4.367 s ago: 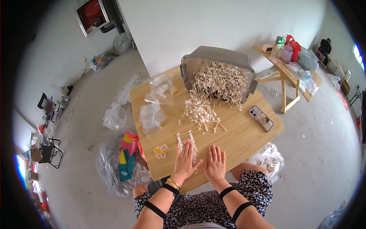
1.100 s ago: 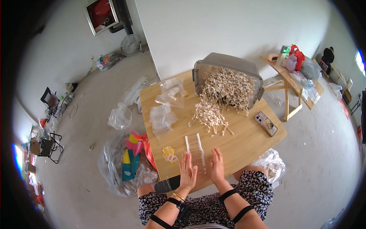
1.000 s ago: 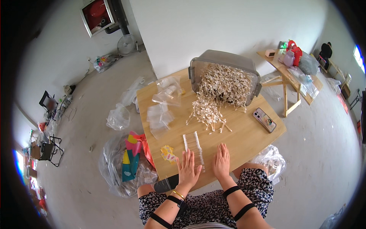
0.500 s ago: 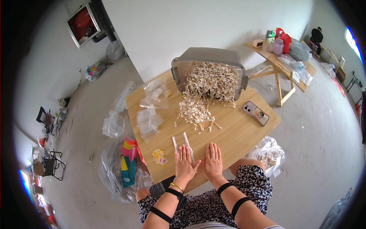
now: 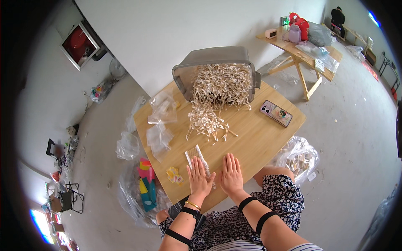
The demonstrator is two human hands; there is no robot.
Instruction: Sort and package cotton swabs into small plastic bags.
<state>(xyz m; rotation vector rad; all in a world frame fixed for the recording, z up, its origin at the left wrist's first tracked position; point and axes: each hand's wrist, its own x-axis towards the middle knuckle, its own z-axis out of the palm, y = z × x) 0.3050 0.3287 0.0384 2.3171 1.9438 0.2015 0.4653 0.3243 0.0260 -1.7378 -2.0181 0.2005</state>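
Wood of pale, smooth look makes the table (image 5: 255,142), and on it a grey, half-clear plastic bin (image 5: 217,54) lies on its side, with a bristly heap of cotton swabs (image 5: 205,121) spilling from its mouth. Thin clear bags (image 5: 159,138) lie at the left, wrinkled and soft, and small yellow cards (image 5: 174,175) lie nearer to the person. The left hand (image 5: 200,180) is palm down over the row of swabs (image 5: 193,151) and hides a part of it; one cannot tell how firmly the palm presses. Its fingers are straight and slightly spread, with the thumb apart. The right hand (image 5: 231,175) is flat just beside, its fingers straight and nearly together. The row is near the front edge of the table, narrow and ladder-like, with white tips lined along its sides and thin sticks between
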